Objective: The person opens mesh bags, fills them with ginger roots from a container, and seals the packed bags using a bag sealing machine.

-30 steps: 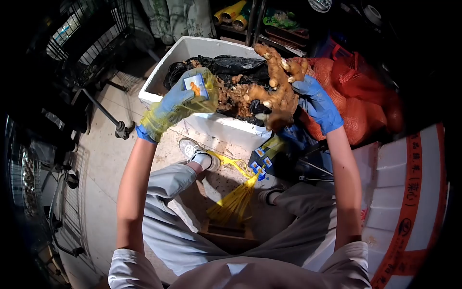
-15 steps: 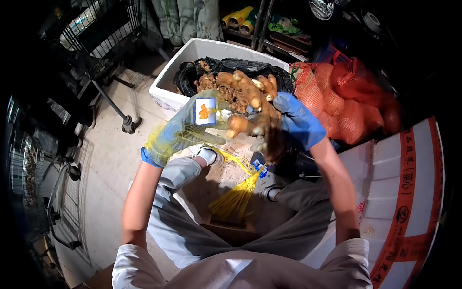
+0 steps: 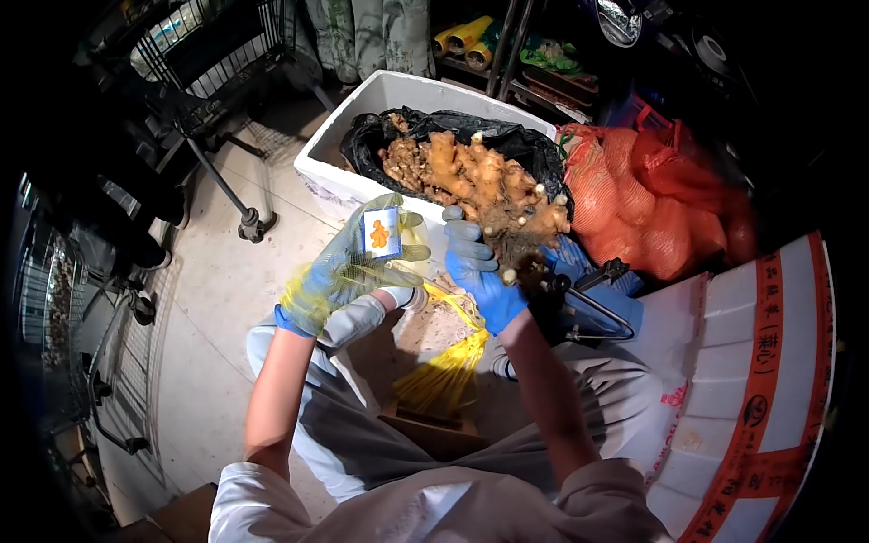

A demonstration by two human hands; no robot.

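Note:
My left hand (image 3: 358, 258), in a blue and grey glove, has a yellow mesh bag (image 3: 312, 288) pulled over it. A white label (image 3: 381, 233) with an orange ginger picture lies on the mesh at the back of the hand. The fingers point right, apart from the thumb, with nothing visible between them. My right hand (image 3: 478, 271), also gloved, has its fingers curled against a large knobbly piece of ginger (image 3: 502, 195) with soil on it. This ginger is held up in front of a white foam box (image 3: 339, 176), which holds more soil-covered ginger (image 3: 405, 165) on a black plastic bag (image 3: 367, 136).
A bundle of yellow mesh bags (image 3: 444, 376) hangs between my knees. Red net sacks (image 3: 625, 213) stand at the right, near a white foam box with red tape (image 3: 760, 389). Wire carts (image 3: 213, 68) are on the left. A blue stool-like object (image 3: 588, 308) sits at my right.
My right hand has moved left and turned, its fingers now showing in front of the ginger. The ginger has rotated and shifted to the right. My left hand, still in the mesh, is apart from it.

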